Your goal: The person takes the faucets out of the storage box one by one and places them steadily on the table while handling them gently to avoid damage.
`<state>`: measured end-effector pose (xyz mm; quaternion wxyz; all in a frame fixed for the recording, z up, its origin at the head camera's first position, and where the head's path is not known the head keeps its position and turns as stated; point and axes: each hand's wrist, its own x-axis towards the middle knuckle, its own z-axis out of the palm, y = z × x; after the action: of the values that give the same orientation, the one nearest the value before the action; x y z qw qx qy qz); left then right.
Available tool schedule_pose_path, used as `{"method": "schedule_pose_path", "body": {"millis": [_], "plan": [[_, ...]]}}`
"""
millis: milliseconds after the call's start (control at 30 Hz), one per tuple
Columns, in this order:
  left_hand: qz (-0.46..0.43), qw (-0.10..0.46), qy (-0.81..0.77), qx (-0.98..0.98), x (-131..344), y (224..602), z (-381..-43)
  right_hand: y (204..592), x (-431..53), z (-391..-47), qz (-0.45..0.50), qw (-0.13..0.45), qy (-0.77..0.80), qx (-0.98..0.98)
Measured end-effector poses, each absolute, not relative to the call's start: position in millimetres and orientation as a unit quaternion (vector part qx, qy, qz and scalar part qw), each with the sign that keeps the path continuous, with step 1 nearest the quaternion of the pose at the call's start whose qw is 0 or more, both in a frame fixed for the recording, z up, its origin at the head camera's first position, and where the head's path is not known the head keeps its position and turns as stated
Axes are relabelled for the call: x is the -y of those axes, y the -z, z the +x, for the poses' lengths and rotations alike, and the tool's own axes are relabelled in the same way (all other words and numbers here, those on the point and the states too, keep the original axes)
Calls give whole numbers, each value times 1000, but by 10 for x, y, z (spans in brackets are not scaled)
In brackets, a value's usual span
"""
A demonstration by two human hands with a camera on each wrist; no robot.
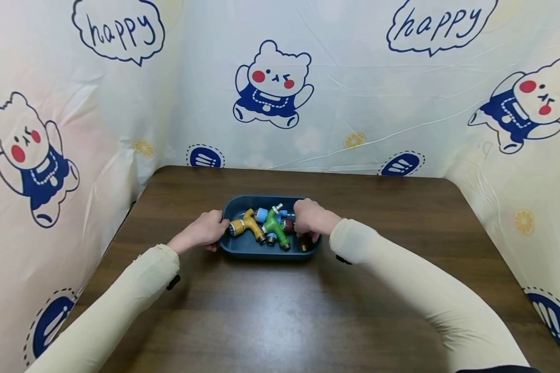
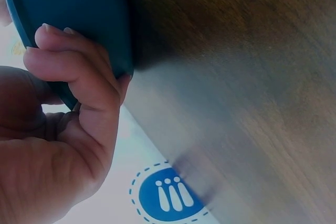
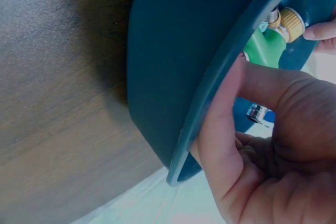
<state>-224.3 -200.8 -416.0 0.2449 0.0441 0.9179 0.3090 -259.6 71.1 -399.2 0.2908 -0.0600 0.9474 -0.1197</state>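
A dark blue oval basin (image 1: 261,256) holds several Y-shaped hose splitters. My left hand (image 1: 204,229) grips the basin's left end, its fingers (image 2: 79,69) curled against the wall in the left wrist view. Reaching over the right end, my right hand (image 1: 309,216) has thumb and fingers inside the rim. They close on a dark red hose splitter (image 1: 288,225), mostly hidden by the hand; a brown threaded end (image 1: 305,242) shows below. Beside it lies a green splitter (image 1: 273,226), then a yellow splitter (image 1: 249,224). A blue splitter (image 1: 261,215) sits partly underneath.
The basin stands on a brown wooden table (image 1: 280,305), towards its far side. A patterned curtain (image 1: 336,103) with cartoon bears rises behind the table and along both sides.
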Motion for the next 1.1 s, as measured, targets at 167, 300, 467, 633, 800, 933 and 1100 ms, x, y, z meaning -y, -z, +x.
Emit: {"method": "schedule_pose_path", "body": {"millis": [167, 300, 467, 633, 800, 933, 1100], "plan": [[43, 246, -310, -917, 2012, 4171, -2244, 4008, -707, -2581, -61, 281, 116, -951], [43, 247, -310, -917, 2017, 4171, -2243, 4030, -677, -2576, -66, 277, 108, -953], [54, 239, -316, -917, 2018, 4189, -2243, 4049, -660, -2580, -66, 270, 90, -956], [57, 235, -317, -917, 2029, 4218, -2251, 4052, -664, -2580, -72, 270, 84, -957], [53, 241, -317, -916, 2023, 4211, -2257, 4026, -689, -2557, -68, 277, 103, -953], [52, 246, -314, -916, 2026, 4190, -2256, 4010, -700, -2546, -74, 276, 109, -952], [55, 247, -315, -915, 2038, 4179, -2254, 4017, -707, -2516, -89, 270, 102, -953]]}}
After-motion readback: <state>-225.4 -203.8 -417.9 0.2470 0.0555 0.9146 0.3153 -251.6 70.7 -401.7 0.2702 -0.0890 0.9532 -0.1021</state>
